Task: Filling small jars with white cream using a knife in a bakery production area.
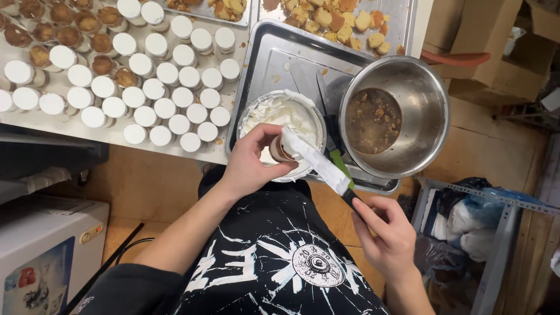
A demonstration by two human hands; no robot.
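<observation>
Two hands: both are the person's own, working over the near edge of a metal tray (274, 64).
Left hand (251, 160): fingers curled around a small cup (280, 149), gripping it just above the bowl of cream.
Right hand (388, 233): clenched on the dark handle of a spatula (318, 162), low and right of the tray.
Spatula: its blade is coated in white cream and slants up to the left, its tip touching the mouth of the small cup.
Small cup: brownish inside, tilted towards the spatula, half hidden by the left thumb and fingers.
Bowl of cream (289, 114): white-rimmed, holding whipped white cream, sitting at the front left of the tray, directly under the cup.
Steel bowl (417, 114): large, just right of the cream bowl, holding brown liquid with crumbs; it overhangs the tray's right edge.
Knife (322, 87): lies on the tray in the narrow gap between the two bowls.
Filled cups (166, 108): many white-topped ones stand in close rows on the surface (58, 125) left of the tray; brown, untopped ones (70, 35) sit further back left.
Cake pieces (332, 20): heaped on a second tray beyond the first.
Around: cardboard boxes (484, 52) to the right, a white appliance (46, 251) low on the left.
</observation>
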